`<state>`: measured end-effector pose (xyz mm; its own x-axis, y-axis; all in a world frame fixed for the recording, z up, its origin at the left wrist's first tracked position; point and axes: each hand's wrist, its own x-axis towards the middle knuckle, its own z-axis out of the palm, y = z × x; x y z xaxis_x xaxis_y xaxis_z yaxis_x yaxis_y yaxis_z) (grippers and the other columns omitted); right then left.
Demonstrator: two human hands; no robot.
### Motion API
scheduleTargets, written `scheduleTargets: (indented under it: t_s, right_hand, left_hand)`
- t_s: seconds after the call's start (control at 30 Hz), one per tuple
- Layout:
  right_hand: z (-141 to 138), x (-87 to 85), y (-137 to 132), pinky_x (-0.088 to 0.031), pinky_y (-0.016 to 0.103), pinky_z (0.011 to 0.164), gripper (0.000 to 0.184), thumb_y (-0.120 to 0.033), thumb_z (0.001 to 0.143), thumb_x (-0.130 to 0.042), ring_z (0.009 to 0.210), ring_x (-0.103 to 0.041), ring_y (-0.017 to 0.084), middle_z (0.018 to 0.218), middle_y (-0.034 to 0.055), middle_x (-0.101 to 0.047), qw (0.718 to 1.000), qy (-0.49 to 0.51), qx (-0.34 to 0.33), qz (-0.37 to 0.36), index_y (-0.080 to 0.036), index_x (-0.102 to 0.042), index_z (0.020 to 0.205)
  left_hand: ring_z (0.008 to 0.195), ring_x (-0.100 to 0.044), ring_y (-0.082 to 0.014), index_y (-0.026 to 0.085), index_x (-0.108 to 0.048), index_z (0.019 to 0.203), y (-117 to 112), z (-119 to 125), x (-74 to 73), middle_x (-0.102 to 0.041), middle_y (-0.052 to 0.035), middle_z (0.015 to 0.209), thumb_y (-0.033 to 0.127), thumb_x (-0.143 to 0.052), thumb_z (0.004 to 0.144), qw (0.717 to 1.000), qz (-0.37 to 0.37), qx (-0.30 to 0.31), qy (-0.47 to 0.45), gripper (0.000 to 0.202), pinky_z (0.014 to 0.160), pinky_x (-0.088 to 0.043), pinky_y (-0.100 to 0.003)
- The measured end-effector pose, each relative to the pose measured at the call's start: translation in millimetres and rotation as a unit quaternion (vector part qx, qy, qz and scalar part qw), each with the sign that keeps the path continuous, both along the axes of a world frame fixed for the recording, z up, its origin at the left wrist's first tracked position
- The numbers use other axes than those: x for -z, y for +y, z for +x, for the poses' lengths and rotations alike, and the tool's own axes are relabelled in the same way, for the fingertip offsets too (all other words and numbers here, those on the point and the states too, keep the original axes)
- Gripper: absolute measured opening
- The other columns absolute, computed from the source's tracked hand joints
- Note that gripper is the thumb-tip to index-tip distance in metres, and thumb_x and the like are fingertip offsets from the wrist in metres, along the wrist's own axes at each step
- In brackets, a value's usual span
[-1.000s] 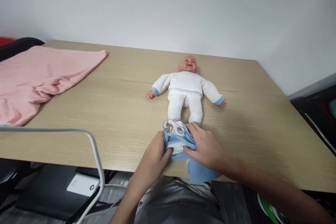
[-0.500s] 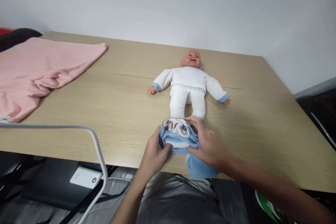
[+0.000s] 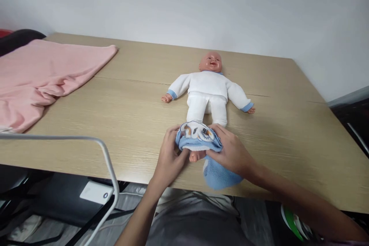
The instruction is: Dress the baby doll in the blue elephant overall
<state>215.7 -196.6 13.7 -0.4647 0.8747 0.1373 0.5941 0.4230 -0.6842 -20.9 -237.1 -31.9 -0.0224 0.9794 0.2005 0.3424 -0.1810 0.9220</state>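
Head view, with the clock centred on the blue garment and 12 at the top: a wood-grain desk (image 3: 129,115) spreads beneath everything being handled. Largest on it is the pink blanket (image 3: 57,61), lying rumpled at 10 o'clock, well apart from the hands. Off the near edge, at 8 o'clock, is a black chair seat (image 3: 60,200). A baby doll (image 3: 208,84) in white clothes with blue cuffs lies face up towards 12, arms spread. Over its lower legs sits the blue terry garment (image 3: 198,133) with an embroidered face, a loose fold resting at 5 o'clock. The left hand (image 3: 170,152) grips its edge at 9, the right hand (image 3: 232,150) at 3, both sets of fingers closed on cloth. A white rectangular device (image 3: 96,192) rests on the seat. Smallest, the doll's foot (image 3: 196,156) pokes from the opening at 6 o'clock.
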Motion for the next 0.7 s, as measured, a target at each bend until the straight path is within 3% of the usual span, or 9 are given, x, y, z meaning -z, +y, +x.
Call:
scheduleTargets:
  t_s: [0.07, 0.13, 0.23, 0.33, 0.47, 0.6, 0.7]
  right_hand:
    - [0.4, 0.4, 7.4, -0.053, 0.036, 0.083, 0.029, -0.019, 0.088, -0.075, 0.095, -0.075, 0.028, 0.110, 0.0068, -0.078, 1.000, 0.017, -0.003, 0.012, -0.023, -0.067, 0.116]
    - [1.9, 1.5, 16.8, -0.051, 0.035, 0.079, 0.022, -0.020, 0.087, -0.077, 0.088, -0.072, 0.026, 0.101, 0.0047, -0.077, 0.999, 0.038, -0.003, 0.024, -0.023, -0.066, 0.105]
    - [5.6, 3.3, 32.5, -0.049, 0.033, 0.076, 0.019, -0.024, 0.087, -0.081, 0.083, -0.070, 0.023, 0.094, 0.0020, -0.076, 0.997, 0.070, -0.020, 0.012, -0.022, -0.068, 0.100]
    - [9.6, 4.0, 46.1, -0.049, 0.031, 0.075, 0.019, -0.027, 0.088, -0.083, 0.081, -0.069, 0.020, 0.095, 0.0004, -0.079, 0.994, 0.091, -0.056, -0.009, -0.022, -0.072, 0.102]
    - [13.9, 3.8, 54.4, -0.049, 0.032, 0.072, 0.018, -0.031, 0.089, -0.084, 0.076, -0.066, 0.020, 0.090, 0.0012, -0.078, 0.993, 0.081, -0.088, -0.007, -0.020, -0.071, 0.097]
    - [21.6, -1.9, 50.4, -0.057, 0.039, 0.083, 0.022, -0.037, 0.096, -0.083, 0.088, -0.072, 0.025, 0.103, 0.0057, -0.081, 0.993, 0.045, -0.110, -0.007, -0.022, -0.071, 0.108]
    - [36.6, -10.5, 46.3, -0.058, 0.048, 0.104, 0.048, -0.050, 0.100, -0.084, 0.119, -0.074, 0.033, 0.132, 0.0119, -0.078, 0.989, 0.007, -0.143, -0.025, -0.023, -0.069, 0.137]
  left_hand:
    - [0.111, -0.071, -0.0238, 0.022, -0.066, 0.126, 1.8, 2.1, -2.0, -0.074, -0.0056, 0.120, 0.017, -0.066, 0.097, 0.998, -0.056, 0.003, -0.025, 0.029, 0.098, -0.055, -0.036]
    - [0.105, -0.071, -0.0224, 0.022, -0.065, 0.123, 4.0, 2.0, -4.3, -0.074, -0.0036, 0.113, 0.021, -0.068, 0.100, 0.995, -0.092, -0.003, -0.036, 0.024, 0.091, -0.055, -0.033]
    - [0.117, -0.071, -0.0235, 0.023, -0.066, 0.132, 10.6, -3.9, -11.0, -0.076, -0.0054, 0.127, 0.026, -0.067, 0.104, 0.995, -0.083, 0.009, -0.050, 0.028, 0.097, -0.055, -0.034]
    - [0.127, -0.071, -0.0263, 0.025, -0.070, 0.140, 20.2, -14.4, -21.4, -0.076, -0.0074, 0.140, 0.033, -0.067, 0.108, 0.991, -0.095, 0.074, -0.059, 0.032, 0.110, -0.055, -0.040]
    - [0.126, -0.073, -0.0296, 0.026, -0.076, 0.136, 29.7, -25.6, -31.9, -0.079, -0.0089, 0.138, 0.042, -0.069, 0.110, 0.984, -0.115, 0.126, -0.041, 0.031, 0.112, -0.056, -0.044]
    - [0.126, -0.074, -0.0311, 0.026, -0.075, 0.138, 32.2, -36.6, -35.7, -0.080, -0.0105, 0.137, 0.046, -0.069, 0.110, 0.978, -0.131, 0.160, -0.026, 0.035, 0.113, -0.059, -0.049]
    - [0.133, -0.073, -0.0339, 0.026, -0.069, 0.148, 34.9, -51.3, -40.6, -0.076, -0.0130, 0.146, 0.050, -0.069, 0.110, 0.973, -0.143, 0.183, 0.010, 0.045, 0.116, -0.059, -0.053]
